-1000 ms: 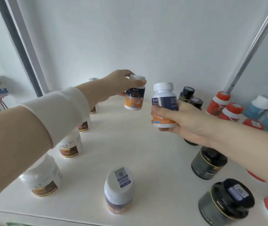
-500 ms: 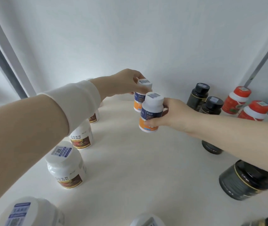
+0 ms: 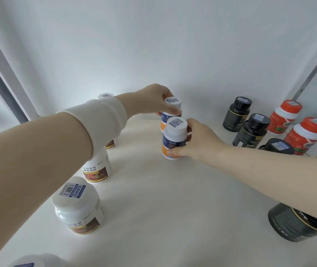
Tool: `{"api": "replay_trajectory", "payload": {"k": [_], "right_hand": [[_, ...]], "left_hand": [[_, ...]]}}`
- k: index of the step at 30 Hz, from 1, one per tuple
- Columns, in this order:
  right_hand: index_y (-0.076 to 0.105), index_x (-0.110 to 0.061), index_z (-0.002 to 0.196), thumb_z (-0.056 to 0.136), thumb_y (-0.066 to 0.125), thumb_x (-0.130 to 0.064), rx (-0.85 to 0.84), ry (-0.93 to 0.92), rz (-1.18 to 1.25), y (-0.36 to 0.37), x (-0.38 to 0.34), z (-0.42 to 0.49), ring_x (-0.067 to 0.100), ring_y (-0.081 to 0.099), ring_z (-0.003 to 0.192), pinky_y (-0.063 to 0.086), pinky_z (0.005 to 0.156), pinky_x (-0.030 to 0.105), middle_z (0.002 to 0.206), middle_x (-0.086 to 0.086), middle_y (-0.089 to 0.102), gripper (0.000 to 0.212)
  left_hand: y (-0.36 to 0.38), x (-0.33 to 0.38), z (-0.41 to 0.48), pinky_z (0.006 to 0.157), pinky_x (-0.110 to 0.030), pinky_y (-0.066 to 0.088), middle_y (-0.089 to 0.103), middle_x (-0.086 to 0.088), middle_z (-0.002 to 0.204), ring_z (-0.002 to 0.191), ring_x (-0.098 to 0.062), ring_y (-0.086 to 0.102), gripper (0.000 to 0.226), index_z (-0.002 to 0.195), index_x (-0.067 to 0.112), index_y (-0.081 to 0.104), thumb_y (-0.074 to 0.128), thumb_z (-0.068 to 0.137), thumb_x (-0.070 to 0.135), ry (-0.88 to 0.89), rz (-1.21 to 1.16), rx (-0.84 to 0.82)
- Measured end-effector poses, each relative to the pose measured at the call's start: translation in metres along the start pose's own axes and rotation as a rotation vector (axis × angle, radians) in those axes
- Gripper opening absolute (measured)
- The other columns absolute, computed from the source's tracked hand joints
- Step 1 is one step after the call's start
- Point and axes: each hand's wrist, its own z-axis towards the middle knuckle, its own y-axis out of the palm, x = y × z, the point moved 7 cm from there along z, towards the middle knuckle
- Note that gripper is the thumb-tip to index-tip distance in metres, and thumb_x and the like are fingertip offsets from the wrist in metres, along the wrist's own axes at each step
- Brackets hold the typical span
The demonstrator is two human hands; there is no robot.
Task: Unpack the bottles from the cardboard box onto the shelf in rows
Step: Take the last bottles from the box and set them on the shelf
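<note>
Reaching across the shelf [image 3: 153,199], both hands grip bottles: left hand [image 3: 151,101] the rear bottle [image 3: 172,108], right hand [image 3: 200,140] the front bottle [image 3: 174,139].

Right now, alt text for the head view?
Two hands set small blue-and-orange bottles one behind the other on a white shelf: the left hand grips the rear bottle, the right hand the front bottle. White jars line the left, black bottles the right.

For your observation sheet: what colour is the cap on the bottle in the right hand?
White cap, barcode sticker on top; head view.

Plain white wall [image 3: 153,45] behind, grey metal uprights [image 3: 1,78] at both sides
</note>
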Motion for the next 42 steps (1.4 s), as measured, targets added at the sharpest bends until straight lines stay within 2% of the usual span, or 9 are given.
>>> {"api": "replay_trajectory", "payload": {"k": [4, 7, 11, 14, 19, 25, 29, 33, 42], "right_hand": [[0.047, -0.017, 0.116, 0.067, 0.082, -0.021, 0.001, -0.013, -0.039, 0.001, 0.001, -0.002, 0.013, 0.054, 0.096, 0.039, 0.068, 0.02, 0.103, -0.008, 0.054, 0.06], [0.046, -0.016, 0.119, 0.068, 0.081, -0.022, 0.006, -0.005, -0.031, 0.0, 0.003, -0.001, 0.013, 0.053, 0.096, 0.038, 0.075, 0.02, 0.104, -0.009, 0.054, 0.062], [0.045, -0.018, 0.119, 0.068, 0.081, -0.023, -0.007, 0.001, -0.029, 0.002, 0.005, -0.001, 0.013, 0.054, 0.097, 0.039, 0.071, 0.02, 0.106, -0.009, 0.053, 0.062], [0.044, -0.017, 0.119, 0.068, 0.081, -0.026, -0.028, 0.015, -0.056, 0.001, 0.006, -0.001, 0.015, 0.056, 0.104, 0.044, 0.081, 0.024, 0.112, -0.006, 0.056, 0.064], [0.041, -0.015, 0.13, 0.072, 0.078, -0.028, -0.019, -0.032, -0.122, -0.019, -0.005, -0.015, 0.013, 0.052, 0.111, 0.043, 0.092, 0.026, 0.126, -0.002, 0.053, 0.07], [0.031, -0.015, 0.14, 0.081, 0.068, -0.035, 0.083, -0.142, -0.36, -0.071, -0.032, -0.06, 0.018, 0.04, 0.13, 0.035, 0.1, 0.028, 0.143, 0.005, 0.038, 0.073], [0.028, -0.013, 0.142, 0.088, 0.057, -0.037, 0.144, -0.206, -0.651, -0.102, -0.042, -0.104, 0.027, 0.036, 0.132, 0.033, 0.106, 0.037, 0.143, 0.01, 0.034, 0.066], [0.032, -0.009, 0.14, 0.09, 0.051, -0.031, 0.213, -0.208, -0.808, -0.123, -0.04, -0.151, 0.034, 0.037, 0.129, 0.035, 0.101, 0.04, 0.139, 0.016, 0.037, 0.058], [0.042, -0.003, 0.127, 0.09, 0.048, -0.023, 0.308, -0.182, -0.881, -0.13, -0.023, -0.266, 0.035, 0.045, 0.118, 0.038, 0.085, 0.036, 0.129, 0.019, 0.047, 0.043]], "left_hand": [[0.004, -0.001, 0.002, 0.074, -0.021, 0.051, 0.064, 0.003, 0.094, 0.081, -0.016, 0.067, 0.032, 0.101, 0.018, 0.06, 0.074, 0.076, 0.031, -0.004, 0.018, 0.004], [0.005, -0.001, 0.002, 0.07, -0.019, 0.049, 0.063, 0.005, 0.091, 0.083, -0.016, 0.067, 0.033, 0.103, 0.018, 0.059, 0.073, 0.076, 0.031, -0.01, 0.01, 0.016], [0.006, 0.0, 0.002, 0.07, -0.018, 0.048, 0.062, 0.001, 0.102, 0.085, -0.018, 0.066, 0.036, 0.107, 0.017, 0.058, 0.072, 0.078, 0.031, -0.012, 0.017, 0.013], [0.008, 0.003, 0.002, 0.074, -0.023, 0.047, 0.058, 0.002, 0.113, 0.086, -0.018, 0.06, 0.042, 0.114, 0.02, 0.054, 0.072, 0.078, 0.033, -0.022, 0.047, -0.01], [-0.01, 0.023, -0.011, 0.086, -0.025, 0.034, 0.056, 0.004, 0.126, 0.111, -0.014, 0.051, 0.053, 0.128, 0.019, 0.047, 0.063, 0.084, 0.042, -0.017, 0.18, 0.066], [-0.033, 0.083, -0.063, 0.09, -0.029, 0.036, 0.054, 0.0, 0.13, 0.121, -0.019, 0.047, 0.046, 0.128, 0.015, 0.048, 0.057, 0.089, 0.039, 0.005, 0.511, 0.165], [-0.027, 0.127, -0.117, 0.091, -0.036, 0.04, 0.053, -0.003, 0.128, 0.117, -0.027, 0.05, 0.046, 0.129, 0.019, 0.045, 0.052, 0.091, 0.042, -0.007, 0.89, 0.253], [-0.001, 0.16, -0.17, 0.089, -0.038, 0.04, 0.054, -0.009, 0.123, 0.114, -0.031, 0.05, 0.045, 0.129, 0.014, 0.045, 0.048, 0.093, 0.041, -0.028, 1.184, 0.287], [0.076, 0.213, -0.257, 0.088, -0.036, 0.04, 0.054, -0.01, 0.123, 0.113, -0.03, 0.051, 0.044, 0.127, 0.011, 0.046, 0.047, 0.093, 0.039, 0.09, 1.303, 0.295]]}}
